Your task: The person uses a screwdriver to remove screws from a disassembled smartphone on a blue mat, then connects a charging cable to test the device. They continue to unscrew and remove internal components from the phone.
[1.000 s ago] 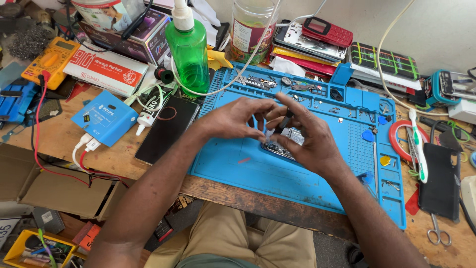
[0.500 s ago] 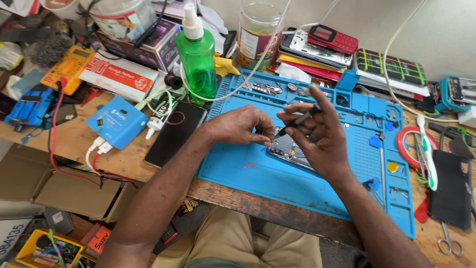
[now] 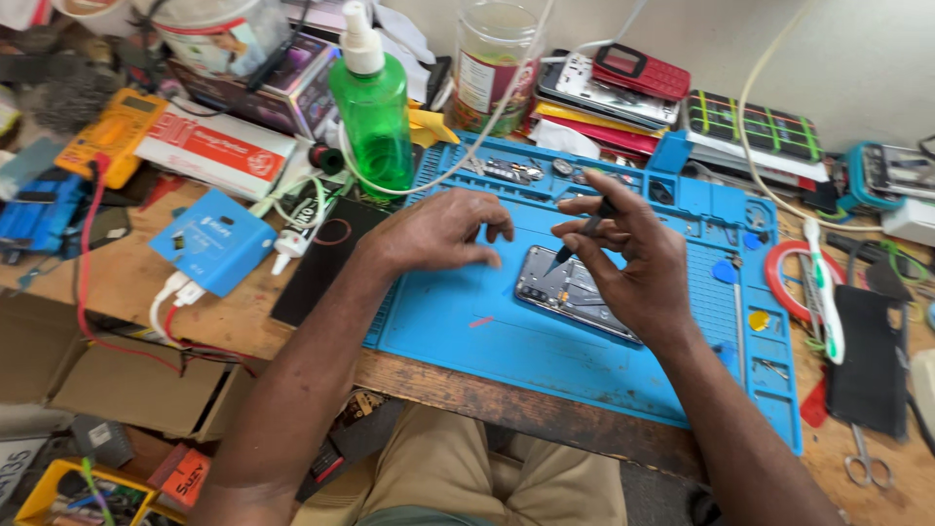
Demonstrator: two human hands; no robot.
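An opened phone (image 3: 560, 288) lies face down on the blue repair mat (image 3: 458, 331), its inner parts exposed. My right hand (image 3: 628, 255) grips a thin dark tool (image 3: 582, 234) like a pen, the tip pointing down at the phone's upper edge. My left hand (image 3: 440, 230) rests palm down on the mat just left of the phone, fingers curled, holding nothing that I can see.
A green spray bottle (image 3: 372, 105) stands at the mat's back left corner. A black slab (image 3: 319, 255) and a blue box (image 3: 211, 241) lie left of the mat. Old phones (image 3: 638, 70), a glass jar (image 3: 492, 58), a tape roll (image 3: 794, 282), a toothbrush (image 3: 824, 290) and scissors (image 3: 865, 458) crowd the back and right.
My hands have drawn apart from over the phone. The right hand has lifted with the tool and the phone now shows between them. The view has closed in.
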